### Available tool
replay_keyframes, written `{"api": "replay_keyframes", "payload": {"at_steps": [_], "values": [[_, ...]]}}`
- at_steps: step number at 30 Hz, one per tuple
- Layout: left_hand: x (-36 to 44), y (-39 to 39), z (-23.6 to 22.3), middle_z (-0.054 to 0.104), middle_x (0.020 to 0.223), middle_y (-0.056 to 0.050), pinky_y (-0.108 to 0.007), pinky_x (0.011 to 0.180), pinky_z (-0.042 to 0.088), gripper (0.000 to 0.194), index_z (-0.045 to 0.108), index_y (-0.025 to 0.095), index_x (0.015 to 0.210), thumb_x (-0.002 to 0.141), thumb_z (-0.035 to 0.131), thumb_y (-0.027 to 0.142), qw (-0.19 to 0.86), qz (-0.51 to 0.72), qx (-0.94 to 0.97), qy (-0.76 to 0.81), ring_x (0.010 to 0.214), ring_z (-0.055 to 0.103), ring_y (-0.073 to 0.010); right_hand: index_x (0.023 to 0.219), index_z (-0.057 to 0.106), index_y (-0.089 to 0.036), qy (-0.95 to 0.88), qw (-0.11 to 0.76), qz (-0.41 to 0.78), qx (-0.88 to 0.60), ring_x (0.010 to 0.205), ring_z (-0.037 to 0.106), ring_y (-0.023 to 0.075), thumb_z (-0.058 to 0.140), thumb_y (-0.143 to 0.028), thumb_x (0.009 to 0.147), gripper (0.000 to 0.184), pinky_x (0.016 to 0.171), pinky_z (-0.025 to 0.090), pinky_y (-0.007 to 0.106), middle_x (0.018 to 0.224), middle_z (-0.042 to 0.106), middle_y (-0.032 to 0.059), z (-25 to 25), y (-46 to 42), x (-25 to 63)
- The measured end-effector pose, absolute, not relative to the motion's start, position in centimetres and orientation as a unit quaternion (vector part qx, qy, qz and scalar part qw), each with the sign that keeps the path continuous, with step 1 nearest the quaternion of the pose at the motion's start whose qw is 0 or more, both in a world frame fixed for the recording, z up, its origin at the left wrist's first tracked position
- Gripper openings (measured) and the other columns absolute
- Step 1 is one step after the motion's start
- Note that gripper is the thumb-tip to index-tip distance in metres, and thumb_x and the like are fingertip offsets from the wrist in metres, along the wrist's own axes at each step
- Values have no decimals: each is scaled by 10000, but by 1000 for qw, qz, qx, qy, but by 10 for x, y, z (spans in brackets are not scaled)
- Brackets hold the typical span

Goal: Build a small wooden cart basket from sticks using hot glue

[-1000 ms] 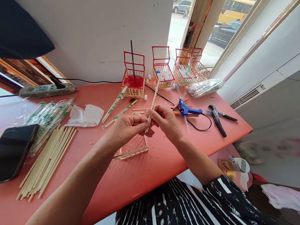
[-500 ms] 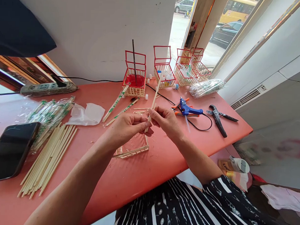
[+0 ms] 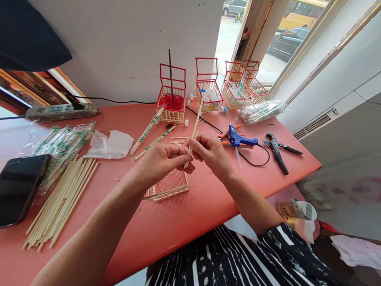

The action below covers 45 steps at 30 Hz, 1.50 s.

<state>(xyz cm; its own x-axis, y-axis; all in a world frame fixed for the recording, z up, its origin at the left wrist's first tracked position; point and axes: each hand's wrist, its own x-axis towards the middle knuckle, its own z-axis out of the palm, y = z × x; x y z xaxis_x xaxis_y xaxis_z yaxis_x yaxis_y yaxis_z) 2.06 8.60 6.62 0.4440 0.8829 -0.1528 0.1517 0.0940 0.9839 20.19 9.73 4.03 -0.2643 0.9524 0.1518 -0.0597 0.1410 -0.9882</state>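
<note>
Between both hands, above the red table, I hold pale wooden chopsticks [image 3: 196, 123] that point up and away from me; one long stick shows, and a shorter piece seems to lie against it. My left hand [image 3: 169, 157] pinches the lower end between thumb and fingers. Slightly higher, my right hand [image 3: 209, 151] grips the same sticks with its thumb on top. Under my hands lies a small frame of glued sticks [image 3: 171, 194], partly hidden by the left hand. Short cut sticks [image 3: 178, 138] rest just behind my fingers.
Loose chopsticks [image 3: 61, 203] and a phone [image 3: 16, 191] lie left, near wrapped chopsticks [image 3: 65, 143]. Stick baskets with red rims [image 3: 171, 115] stand along the wall. A blue glue gun [image 3: 240, 138] with its cord and black-handled cutters [image 3: 276, 154] are at right.
</note>
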Motion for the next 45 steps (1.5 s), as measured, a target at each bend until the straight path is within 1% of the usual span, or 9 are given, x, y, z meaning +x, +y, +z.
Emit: {"api": "replay_keyframes", "payload": {"at_steps": [6,9,14,20,24,32,36,41,45], "values": [[18,88,64,835,867,-81,-333,775,671,399,839,178,898,792,837,562,601,298,609,423,820,821,-255,711,532,-198,-591,479,525,-381,518,446,61,725,-694,879,559,505,347,218,579,544,-58,41,97,202],[17,88,65,835,878,-83,-338,777,673,375,829,179,859,801,835,549,604,296,608,422,817,820,-255,709,530,-198,-592,480,523,-382,513,443,60,724,-690,883,557,502,346,217,574,540,-60,41,97,201],[17,88,66,823,813,-76,-334,770,675,315,809,176,787,786,846,490,603,297,605,427,803,819,-257,725,540,-197,-594,472,529,-380,510,449,63,722,-698,881,555,498,348,216,578,546,-59,40,97,201],[17,89,65,832,829,-75,-339,794,680,298,828,183,829,797,833,479,602,292,606,431,811,821,-253,733,538,-195,-596,467,532,-379,512,446,62,726,-691,882,550,500,340,213,572,536,-63,40,97,202],[17,89,65,830,803,-76,-359,802,684,309,825,180,813,786,843,486,603,289,603,436,785,820,-259,723,535,-197,-599,465,527,-384,514,444,62,714,-696,889,555,504,342,214,563,527,-65,41,97,202],[16,89,65,830,799,-81,-366,799,678,321,827,191,806,791,827,511,589,278,611,449,772,819,-264,749,587,-187,-598,471,520,-388,513,447,67,690,-708,902,552,508,355,219,570,539,-57,39,96,201],[17,89,66,830,803,-81,-373,803,680,331,830,192,815,785,830,522,591,276,611,448,775,819,-267,817,654,-169,-600,472,519,-385,507,445,67,672,-685,928,528,502,356,215,564,534,-60,39,97,202],[18,88,68,828,809,-87,-392,814,685,392,827,180,802,739,862,565,599,280,602,448,784,820,-279,867,704,-160,-599,475,517,-385,506,448,67,670,-667,939,514,502,367,211,558,529,-62,38,97,202],[18,88,69,828,816,-88,-386,822,686,415,828,171,812,736,867,576,604,287,599,441,810,822,-278,870,712,-155,-601,476,514,-385,501,449,66,655,-672,947,526,498,371,209,551,524,-61,39,97,202]]}}
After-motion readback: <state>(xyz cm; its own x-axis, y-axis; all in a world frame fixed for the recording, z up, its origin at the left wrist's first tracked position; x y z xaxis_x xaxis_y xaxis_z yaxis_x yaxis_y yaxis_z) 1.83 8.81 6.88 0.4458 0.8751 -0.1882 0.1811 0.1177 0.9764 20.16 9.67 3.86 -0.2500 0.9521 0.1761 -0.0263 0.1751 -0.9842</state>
